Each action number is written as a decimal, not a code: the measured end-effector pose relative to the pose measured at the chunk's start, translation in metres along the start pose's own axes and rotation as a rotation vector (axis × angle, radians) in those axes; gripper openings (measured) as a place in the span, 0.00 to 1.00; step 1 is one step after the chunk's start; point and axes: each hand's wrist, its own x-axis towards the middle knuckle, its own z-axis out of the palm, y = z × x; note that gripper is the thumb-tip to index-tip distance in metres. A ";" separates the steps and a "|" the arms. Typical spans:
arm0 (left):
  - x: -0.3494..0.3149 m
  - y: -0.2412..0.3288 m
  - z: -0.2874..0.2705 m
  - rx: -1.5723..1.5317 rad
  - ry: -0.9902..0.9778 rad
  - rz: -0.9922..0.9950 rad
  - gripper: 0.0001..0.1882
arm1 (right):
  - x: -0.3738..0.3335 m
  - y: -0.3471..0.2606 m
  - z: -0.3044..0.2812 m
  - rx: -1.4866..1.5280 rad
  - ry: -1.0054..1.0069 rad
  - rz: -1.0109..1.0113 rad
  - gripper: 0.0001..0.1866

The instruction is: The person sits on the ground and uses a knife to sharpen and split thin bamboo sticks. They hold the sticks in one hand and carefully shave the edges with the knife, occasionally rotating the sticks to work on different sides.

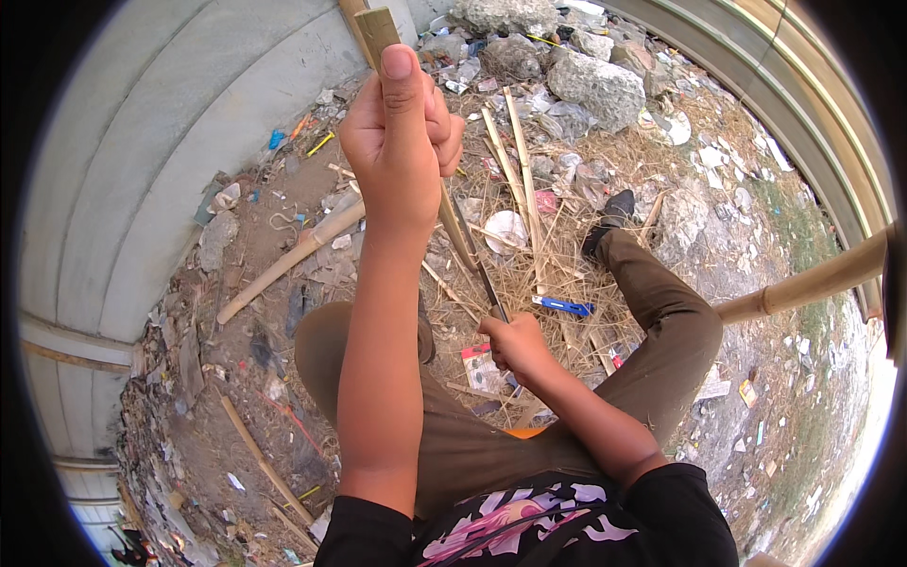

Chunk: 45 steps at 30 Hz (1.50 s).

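My left hand point(402, 132) is raised in front of me, its fingers wrapped round a bamboo strip point(380, 30) with the thumb pressed along its face. The strip slants down toward my right, between my bent knees. Lower down, my right hand point(518, 350) is closed on the handle of a long, narrow knife point(488, 285). Its dark blade points up and away, lying against or just beside the strip's lower end; whether it touches I cannot tell. A blue box cutter point(564, 305) lies on the ground just beyond my right hand.
Split bamboo strips point(522, 175) and shavings litter the ground ahead. A bamboo pole point(293, 260) lies at left, another thick pole point(817, 274) reaches in from the right. Large rocks point(595, 90) sit at the far side. A grey panel wall point(132, 142) stands left, amid scattered rubbish.
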 end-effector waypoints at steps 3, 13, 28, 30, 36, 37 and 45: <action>0.006 0.009 -0.015 -0.079 -0.055 -0.066 0.29 | -0.011 -0.020 -0.001 0.095 0.086 0.059 0.17; 0.003 0.007 -0.006 -0.098 -0.062 -0.078 0.32 | -0.019 -0.015 0.008 0.063 -0.120 -0.058 0.17; -0.005 0.004 0.007 0.026 0.198 0.084 0.31 | -0.032 0.006 0.028 0.047 -0.090 -0.242 0.19; -0.005 0.006 0.003 0.024 0.195 0.087 0.30 | -0.019 0.018 0.024 0.108 -0.055 -0.056 0.18; -0.005 0.006 -0.003 0.055 0.256 0.104 0.30 | -0.035 -0.006 0.024 0.037 -0.048 -0.054 0.19; -0.005 0.007 -0.003 0.053 0.257 0.107 0.30 | -0.042 -0.009 0.028 -0.045 -0.046 -0.151 0.19; -0.002 0.005 -0.002 0.068 0.294 0.120 0.30 | -0.019 0.010 0.021 0.240 -0.109 0.143 0.17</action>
